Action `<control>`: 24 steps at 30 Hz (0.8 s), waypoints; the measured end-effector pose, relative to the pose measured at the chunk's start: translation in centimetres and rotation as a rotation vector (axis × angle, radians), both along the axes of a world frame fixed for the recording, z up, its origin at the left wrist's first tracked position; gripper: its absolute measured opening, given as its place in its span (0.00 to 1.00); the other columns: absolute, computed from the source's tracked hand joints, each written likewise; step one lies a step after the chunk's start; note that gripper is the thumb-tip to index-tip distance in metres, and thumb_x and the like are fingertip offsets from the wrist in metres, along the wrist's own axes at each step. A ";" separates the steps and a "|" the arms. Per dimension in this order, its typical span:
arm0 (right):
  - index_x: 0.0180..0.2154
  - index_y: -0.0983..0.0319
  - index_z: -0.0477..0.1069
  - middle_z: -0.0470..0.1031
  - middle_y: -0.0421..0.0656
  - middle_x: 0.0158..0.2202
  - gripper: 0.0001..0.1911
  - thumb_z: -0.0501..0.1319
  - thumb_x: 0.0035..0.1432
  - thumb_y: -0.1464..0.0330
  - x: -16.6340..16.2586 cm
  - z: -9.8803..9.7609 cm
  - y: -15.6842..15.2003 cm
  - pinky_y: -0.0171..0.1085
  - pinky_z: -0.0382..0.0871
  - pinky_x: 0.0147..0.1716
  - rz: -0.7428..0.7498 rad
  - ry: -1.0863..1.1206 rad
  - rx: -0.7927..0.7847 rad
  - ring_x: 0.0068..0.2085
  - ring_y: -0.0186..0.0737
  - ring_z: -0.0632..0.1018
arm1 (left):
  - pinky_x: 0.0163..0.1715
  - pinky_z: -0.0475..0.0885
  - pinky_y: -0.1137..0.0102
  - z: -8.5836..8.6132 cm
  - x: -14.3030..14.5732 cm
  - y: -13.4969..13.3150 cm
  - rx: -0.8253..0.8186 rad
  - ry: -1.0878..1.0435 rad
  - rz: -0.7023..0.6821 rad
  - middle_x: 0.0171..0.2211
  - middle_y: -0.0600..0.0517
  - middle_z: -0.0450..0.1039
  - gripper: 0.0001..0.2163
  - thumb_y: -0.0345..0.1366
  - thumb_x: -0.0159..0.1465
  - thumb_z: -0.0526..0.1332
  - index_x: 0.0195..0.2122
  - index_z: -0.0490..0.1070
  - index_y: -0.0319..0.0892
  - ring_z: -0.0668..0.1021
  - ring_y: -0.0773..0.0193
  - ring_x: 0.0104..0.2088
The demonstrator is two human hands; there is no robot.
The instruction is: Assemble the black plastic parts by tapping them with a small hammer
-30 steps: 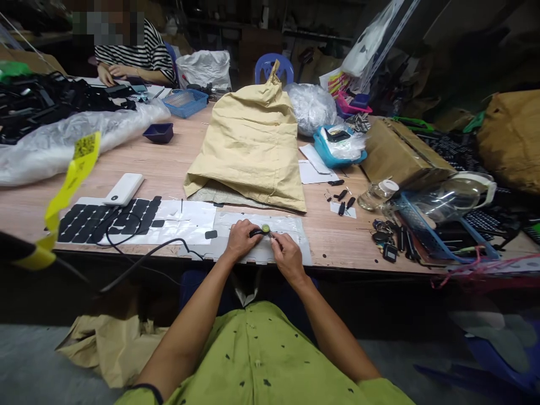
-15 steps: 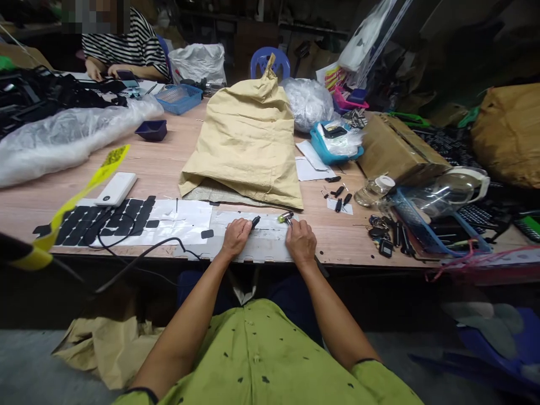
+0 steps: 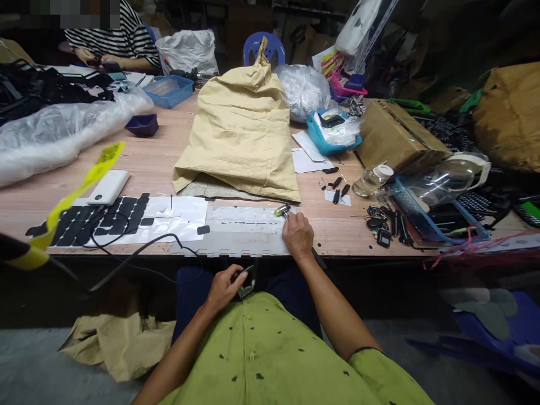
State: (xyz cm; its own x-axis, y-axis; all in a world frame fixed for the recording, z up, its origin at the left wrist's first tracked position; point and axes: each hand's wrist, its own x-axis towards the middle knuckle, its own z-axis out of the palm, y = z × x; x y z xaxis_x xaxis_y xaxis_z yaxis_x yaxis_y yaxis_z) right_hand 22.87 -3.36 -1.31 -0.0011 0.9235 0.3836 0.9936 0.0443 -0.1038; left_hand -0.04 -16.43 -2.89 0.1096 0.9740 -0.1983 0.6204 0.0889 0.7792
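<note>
My left hand point(image 3: 223, 288) is below the table edge, over my lap, closed on a small black part point(image 3: 243, 273). My right hand point(image 3: 297, 234) rests on the table's front edge, closed on a small tool with a yellow-green tip point(image 3: 282, 211). Under that hand lies a grey sheet with a clear plastic strip point(image 3: 244, 220). Left of it a white sheet carries rows of black pads point(image 3: 101, 220), and a single black pad point(image 3: 203, 229) sits between the two sheets.
A tan sack point(image 3: 240, 129) stands mid-table. A white power bank point(image 3: 108, 187) and black cable point(image 3: 139, 250) lie left. Small black parts point(image 3: 337, 188), a glass jar point(image 3: 373, 180) and blue baskets point(image 3: 426, 211) are right. Another person in stripes point(image 3: 113, 42) sits far left.
My left hand left the table with the black part and dropped to my lap. My right hand stayed at the table edge with the tool. The camera tilted slightly downward.
</note>
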 end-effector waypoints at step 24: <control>0.41 0.62 0.72 0.69 0.46 0.35 0.09 0.53 0.66 0.71 -0.8 0.2 -0.5 0.38 0.57 0.33 0.015 -0.018 0.026 0.37 0.43 0.69 | 0.42 0.72 0.61 7.0 5.7 22.5 0.199 0.517 -0.021 0.41 0.42 0.80 0.14 0.34 0.67 0.52 0.42 0.79 0.43 0.79 0.49 0.43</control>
